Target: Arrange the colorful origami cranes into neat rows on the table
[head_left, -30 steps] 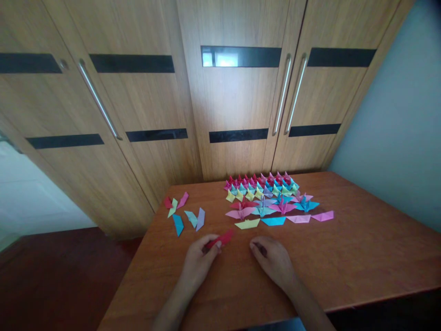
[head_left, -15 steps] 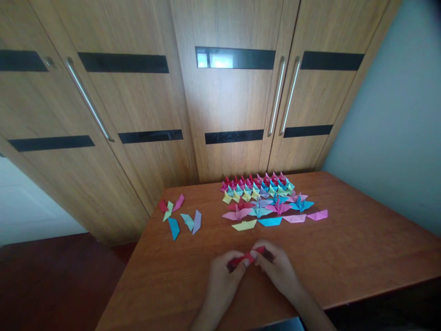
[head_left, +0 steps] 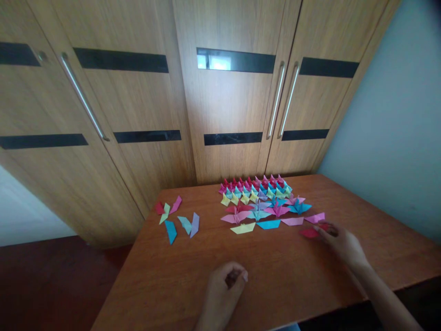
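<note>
A red folded paper piece (head_left: pixel 310 232) is pinched in my right hand (head_left: pixel 341 246), low over the table at the right. Just behind it lies a row of flat folded pieces: yellow (head_left: pixel 243 228), blue (head_left: pixel 268 224), pale pink (head_left: pixel 292 221) and bright pink (head_left: pixel 315 218). My left hand (head_left: pixel 225 289) is curled near the table's front, thumb and fingertips together, with nothing visible in it. Beyond the row stand several paper cranes with spread wings, such as a pink crane (head_left: pixel 237 215) and a blue crane (head_left: pixel 299 207).
Rows of small folded cranes (head_left: pixel 244 197) fill the table's back middle. At the left lie loose folded papers, including a blue one (head_left: pixel 171 232) and a lilac one (head_left: pixel 195 225). A wooden wardrobe (head_left: pixel 227 101) stands behind the brown table (head_left: pixel 179 285).
My right hand has moved right and away from me with the red paper, parting from my left hand. My left hand has let go of it and stays near the front.
</note>
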{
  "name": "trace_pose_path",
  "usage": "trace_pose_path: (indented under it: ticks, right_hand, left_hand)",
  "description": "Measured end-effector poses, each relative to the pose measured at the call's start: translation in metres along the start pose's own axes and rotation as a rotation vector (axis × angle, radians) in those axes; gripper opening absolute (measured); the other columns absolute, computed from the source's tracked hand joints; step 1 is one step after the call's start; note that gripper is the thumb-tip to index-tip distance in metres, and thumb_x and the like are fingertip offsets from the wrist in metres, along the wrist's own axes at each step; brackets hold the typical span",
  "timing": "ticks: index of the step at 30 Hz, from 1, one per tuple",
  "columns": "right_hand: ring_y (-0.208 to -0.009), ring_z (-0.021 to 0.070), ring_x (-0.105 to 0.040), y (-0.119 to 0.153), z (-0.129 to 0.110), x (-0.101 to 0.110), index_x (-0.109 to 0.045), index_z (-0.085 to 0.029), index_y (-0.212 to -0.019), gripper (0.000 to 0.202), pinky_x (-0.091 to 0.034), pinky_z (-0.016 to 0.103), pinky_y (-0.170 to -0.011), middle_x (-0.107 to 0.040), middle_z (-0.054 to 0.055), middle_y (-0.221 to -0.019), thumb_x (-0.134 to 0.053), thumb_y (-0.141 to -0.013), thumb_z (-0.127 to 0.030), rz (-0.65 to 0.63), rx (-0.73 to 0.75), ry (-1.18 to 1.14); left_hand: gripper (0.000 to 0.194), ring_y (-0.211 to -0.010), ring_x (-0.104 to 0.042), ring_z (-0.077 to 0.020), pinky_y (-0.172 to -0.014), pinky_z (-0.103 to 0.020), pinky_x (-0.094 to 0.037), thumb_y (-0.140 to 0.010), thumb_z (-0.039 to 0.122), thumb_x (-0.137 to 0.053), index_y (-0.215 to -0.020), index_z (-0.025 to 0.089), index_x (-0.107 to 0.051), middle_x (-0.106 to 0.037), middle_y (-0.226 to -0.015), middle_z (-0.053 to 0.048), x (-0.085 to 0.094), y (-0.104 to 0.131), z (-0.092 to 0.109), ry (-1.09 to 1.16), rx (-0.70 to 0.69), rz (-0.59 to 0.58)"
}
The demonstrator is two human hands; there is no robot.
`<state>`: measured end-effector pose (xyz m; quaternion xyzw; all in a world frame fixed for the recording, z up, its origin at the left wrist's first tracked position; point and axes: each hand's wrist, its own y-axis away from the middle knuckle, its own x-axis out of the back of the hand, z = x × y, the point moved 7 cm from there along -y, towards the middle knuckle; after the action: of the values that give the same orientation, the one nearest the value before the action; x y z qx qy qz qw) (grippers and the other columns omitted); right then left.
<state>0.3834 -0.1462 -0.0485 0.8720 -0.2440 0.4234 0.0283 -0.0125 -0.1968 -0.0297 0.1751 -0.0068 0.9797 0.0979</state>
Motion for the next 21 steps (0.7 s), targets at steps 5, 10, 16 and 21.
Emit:
trace_pose_path:
  ticks: [5,10,16,21]
  right_hand:
    - [-0.069,0.0276,-0.063,-0.005,0.008,-0.007,-0.06,-0.024,-0.1,0.043,-0.042,0.034,-0.057,-0.066,0.009,-0.079,-0.047,-0.075,-0.058,-0.035,0.051,0.349]
    - [-0.078,0.0255,-0.062,-0.009,0.002,-0.012,-0.057,-0.021,-0.1,0.048,-0.045,0.034,-0.063,-0.062,0.011,-0.09,-0.043,-0.078,-0.061,0.021,0.116,0.387]
    - [-0.084,0.0265,-0.06,-0.013,0.004,-0.013,-0.056,-0.022,-0.101,0.051,-0.045,0.035,-0.065,-0.06,0.009,-0.093,-0.042,-0.077,-0.065,0.025,0.081,0.37]
    - [-0.086,0.0258,-0.06,-0.016,0.005,-0.015,-0.056,-0.023,-0.106,0.053,-0.045,0.034,-0.065,-0.061,0.009,-0.097,-0.044,-0.076,-0.065,0.031,0.081,0.332]
  left_hand:
    - [0.017,-0.063,-0.055,-0.0156,-0.059,-0.022,-0.039,-0.074,0.03,-0.055,-0.065,0.019,-0.063,-0.064,-0.066,-0.002,0.0,-0.001,0.0,-0.012,0.005,0.004]
    - [0.016,-0.063,-0.055,-0.0157,-0.058,-0.022,-0.039,-0.075,0.029,-0.055,-0.065,0.019,-0.063,-0.064,-0.065,-0.002,0.0,0.001,0.001,-0.028,-0.01,0.003]
    - [0.017,-0.065,-0.055,-0.0158,-0.06,-0.023,-0.039,-0.077,0.028,-0.054,-0.067,0.018,-0.062,-0.063,-0.067,-0.002,0.001,0.002,0.002,-0.028,-0.021,0.004]
    - [0.018,-0.064,-0.054,-0.0152,-0.058,-0.022,-0.038,-0.078,0.03,-0.055,-0.068,0.018,-0.063,-0.063,-0.066,-0.002,0.001,0.001,0.002,-0.026,-0.014,0.006]
